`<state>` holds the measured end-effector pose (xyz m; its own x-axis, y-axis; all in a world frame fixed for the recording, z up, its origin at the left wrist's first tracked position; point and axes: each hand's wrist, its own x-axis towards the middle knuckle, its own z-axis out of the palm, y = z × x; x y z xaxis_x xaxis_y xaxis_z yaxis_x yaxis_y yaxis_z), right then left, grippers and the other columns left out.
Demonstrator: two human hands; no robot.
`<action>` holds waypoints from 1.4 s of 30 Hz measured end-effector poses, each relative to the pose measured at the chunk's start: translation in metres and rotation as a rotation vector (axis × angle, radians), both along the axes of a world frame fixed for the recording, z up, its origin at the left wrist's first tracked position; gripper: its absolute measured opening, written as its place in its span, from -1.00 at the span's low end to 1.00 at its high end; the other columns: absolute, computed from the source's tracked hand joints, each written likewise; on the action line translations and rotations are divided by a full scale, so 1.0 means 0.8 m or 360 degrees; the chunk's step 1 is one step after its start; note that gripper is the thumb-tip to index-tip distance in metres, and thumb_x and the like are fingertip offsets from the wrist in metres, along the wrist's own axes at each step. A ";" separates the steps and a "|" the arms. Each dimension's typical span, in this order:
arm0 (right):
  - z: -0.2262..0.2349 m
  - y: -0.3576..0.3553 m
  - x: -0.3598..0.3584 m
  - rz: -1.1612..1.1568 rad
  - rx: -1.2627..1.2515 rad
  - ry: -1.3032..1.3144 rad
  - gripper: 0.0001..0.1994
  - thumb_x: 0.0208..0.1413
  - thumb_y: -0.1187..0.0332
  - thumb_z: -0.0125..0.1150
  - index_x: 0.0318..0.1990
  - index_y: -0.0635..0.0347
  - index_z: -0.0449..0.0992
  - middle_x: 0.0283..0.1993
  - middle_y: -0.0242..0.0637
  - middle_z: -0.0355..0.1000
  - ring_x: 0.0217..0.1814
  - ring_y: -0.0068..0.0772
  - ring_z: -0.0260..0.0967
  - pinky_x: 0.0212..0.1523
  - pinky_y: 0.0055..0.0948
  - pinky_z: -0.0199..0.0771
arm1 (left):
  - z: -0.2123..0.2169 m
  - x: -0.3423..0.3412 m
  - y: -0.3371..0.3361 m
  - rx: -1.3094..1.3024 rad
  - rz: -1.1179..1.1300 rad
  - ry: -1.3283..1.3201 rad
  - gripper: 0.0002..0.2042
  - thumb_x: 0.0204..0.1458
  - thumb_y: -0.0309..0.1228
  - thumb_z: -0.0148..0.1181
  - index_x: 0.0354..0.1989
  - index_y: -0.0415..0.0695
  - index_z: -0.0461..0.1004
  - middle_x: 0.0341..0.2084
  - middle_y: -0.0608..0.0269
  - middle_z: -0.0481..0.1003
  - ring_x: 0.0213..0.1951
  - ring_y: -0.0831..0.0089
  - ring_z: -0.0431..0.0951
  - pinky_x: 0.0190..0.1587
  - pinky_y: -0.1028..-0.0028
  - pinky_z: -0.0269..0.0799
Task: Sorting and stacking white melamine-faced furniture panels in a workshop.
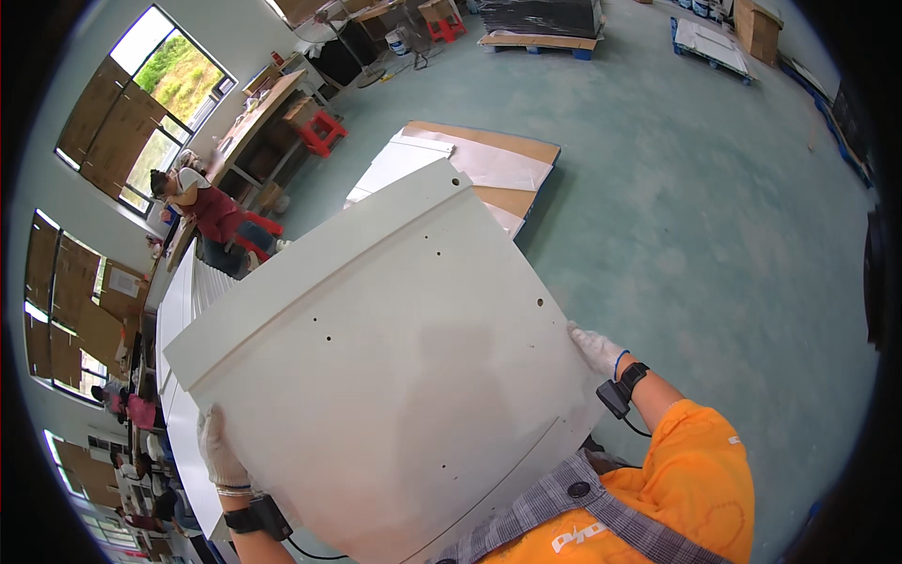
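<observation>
Left hand (pixel 218 449), in a white glove, clamps the near-left edge of a large white panel (pixel 395 367), fingers laid up over the face, a dark wrist device just below it. Right hand (pixel 596 348), also gloved, grips the panel's right edge, fingers curled around the rim; black wristband and a small device sit behind it on the forearm, orange sleeve further back.

The panel is held between the two hands, above the floor, directly in front of the person's chest. It is flat, roughly rectangular, with a raised fold line running parallel to its far-left edge and a few small holes scattered on the face. Long axis runs from near-left to far-right; the far corner points away toward the middle of the room. The face tilts up toward the camera.

Just beyond the far corner, a low pallet (pixel 507 150) on the green floor (pixel 695 235) carries a stack of flat white sheets (pixel 413 160) with brown board showing beside them. To the left, under the panel's edge, more white panels (pixel 183 301) lie in a ribbed row.

Far off, another pallet (pixel 537 39) holds a dark stack, and a blue pallet (pixel 711 47) to the far right carries pale sheets. At far left a person (pixel 202 207) in a red top bends at a workbench (pixel 258 122); red stools (pixel 319 132) stand near it.
</observation>
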<state>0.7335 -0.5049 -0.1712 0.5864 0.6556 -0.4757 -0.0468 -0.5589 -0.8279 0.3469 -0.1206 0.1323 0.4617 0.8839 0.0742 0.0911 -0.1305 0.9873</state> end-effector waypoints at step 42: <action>0.003 -0.195 -0.092 -0.1107 -0.0672 0.0031 -0.29 0.13 -0.15 -0.07 -0.06 0.55 0.40 -0.08 0.03 0.46 0.01 -0.20 0.37 0.05 -0.35 0.29 | -0.289 0.112 -0.090 -0.0172 -0.0172 0.1478 -0.59 0.08 -0.14 0.02 -0.14 -0.30 0.41 -0.36 0.02 0.52 -0.27 0.30 0.51 -0.18 0.37 0.36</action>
